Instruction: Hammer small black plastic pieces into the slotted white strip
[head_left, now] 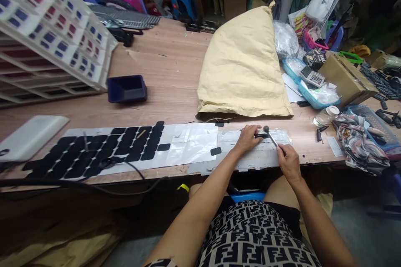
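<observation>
My right hand is closed around the lower end of a thin metal rod tool with a dark round head. The tool slants up and left, its head close to my left fingers. My left hand is bent over a small dark elongated piece, with the fingers closed on its left end. Both hands are over a flat board with a clear film cover at the table's front edge. White sheeting with rows of flat black rounded pieces lies to the left.
A large tan paper sack lies just beyond my hands. At left are a white crate, a dark purple bin and a black cable. A jar, cloth, blue baskets and a carton crowd the right.
</observation>
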Motion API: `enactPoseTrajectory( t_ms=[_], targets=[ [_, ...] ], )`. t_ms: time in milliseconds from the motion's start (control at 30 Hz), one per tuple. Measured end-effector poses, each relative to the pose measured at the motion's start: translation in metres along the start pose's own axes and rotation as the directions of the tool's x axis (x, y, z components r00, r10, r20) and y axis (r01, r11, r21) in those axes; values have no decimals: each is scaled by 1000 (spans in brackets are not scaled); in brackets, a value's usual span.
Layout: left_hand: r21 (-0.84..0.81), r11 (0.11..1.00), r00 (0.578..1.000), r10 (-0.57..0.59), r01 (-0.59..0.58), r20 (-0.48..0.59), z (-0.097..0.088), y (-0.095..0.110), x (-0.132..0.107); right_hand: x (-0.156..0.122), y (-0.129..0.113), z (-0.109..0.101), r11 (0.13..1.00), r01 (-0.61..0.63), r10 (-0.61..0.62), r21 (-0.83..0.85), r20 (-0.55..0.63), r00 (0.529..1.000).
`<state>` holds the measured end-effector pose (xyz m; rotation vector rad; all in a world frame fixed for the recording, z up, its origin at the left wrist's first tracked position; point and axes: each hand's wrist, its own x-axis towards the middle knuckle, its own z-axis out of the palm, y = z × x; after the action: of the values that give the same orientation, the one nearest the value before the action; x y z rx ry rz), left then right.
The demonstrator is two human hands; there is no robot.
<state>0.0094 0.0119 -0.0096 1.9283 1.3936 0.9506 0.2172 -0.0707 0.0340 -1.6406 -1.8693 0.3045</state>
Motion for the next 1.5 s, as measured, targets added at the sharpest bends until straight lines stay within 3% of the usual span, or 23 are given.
enactPoseTrajectory(
  t_ms=[100, 200, 367, 433, 500, 600, 700, 800, 867, 933, 1000, 1067, 1100, 1167, 1200, 1267, 1333, 1400, 1500],
  targets=[
    [30, 999, 999, 18, -19, 31, 0, 0, 0, 17, 27, -6, 977, -17, -9, -211, -122, 992],
    [38, 999, 999, 1, -3, 49, 0, -1, 3, 27, 52, -7, 912, -53, -20, -407, -173, 985],
    [44, 996, 997, 73, -74, 20, -4, 4, -2, 25, 67, -1, 837, -86, -27, -541, -198, 980],
    [3, 987, 987, 158, -158, 4, -9, 14, -23, 24, 66, 1, 831, -92, -22, -549, -198, 980],
    [-93, 959, 961, 272, -268, 42, -13, 28, -59, 23, 65, 1, 831, -94, -17, -548, -195, 981],
    [-257, 903, 880, 406, -344, 248, -16, 43, -122, 24, 65, 1, 836, -101, -6, -540, -193, 981],
    [-214, 950, 834, 305, -229, 459, -6, 39, -165, 24, 64, 1, 843, -109, 6, -527, -194, 981],
    [48, 999, 836, -25, -1, 548, 11, 22, -177, 24, 63, 0, 851, -115, 14, -511, -198, 980],
    [203, 973, 796, -206, 107, 569, 14, 16, -172, 24, 61, 0, 857, -114, 12, -502, -202, 979],
    [189, 976, 758, -205, 109, 619, 5, 20, -161, 24, 61, 0, 858, -109, 3, -502, -206, 979],
    [1, 997, 746, -58, 77, 664, -15, 30, -142, 24, 61, 0, 851, -105, -4, -514, -207, 978],
    [-173, 980, 791, 24, 103, 611, -42, 37, -114, 24, 62, 0, 844, -106, -5, -525, -205, 979],
    [-183, 973, 850, -22, 138, 526, -56, 36, -97, 25, 62, 0, 842, -106, -4, -529, -203, 979],
    [-60, 976, 952, -188, 208, 241, -81, 25, -58, 25, 62, 0, 840, -107, -3, -532, -202, 979],
    [49, 963, 959, -269, 265, 86, -92, 15, -39, 25, 62, 0, 839, -106, -5, -533, -202, 979],
    [256, 886, 918, -344, 387, -196, -107, -9, -5, 25, 61, 0, 838, -100, -13, -536, -203, 979],
    [387, 794, 864, -323, 469, -386, -114, -32, 19, 24, 60, 0, 837, -92, -23, -540, -204, 979],
    [448, 738, 837, -290, 505, -465, -116, -49, 36, 24, 59, 0, 834, -87, -32, -545, -204, 979],
    [463, 710, 826, -311, 530, -469, -114, -60, 51, 24, 59, 0, 828, -82, -37, -555, -200, 979]
  ],
)
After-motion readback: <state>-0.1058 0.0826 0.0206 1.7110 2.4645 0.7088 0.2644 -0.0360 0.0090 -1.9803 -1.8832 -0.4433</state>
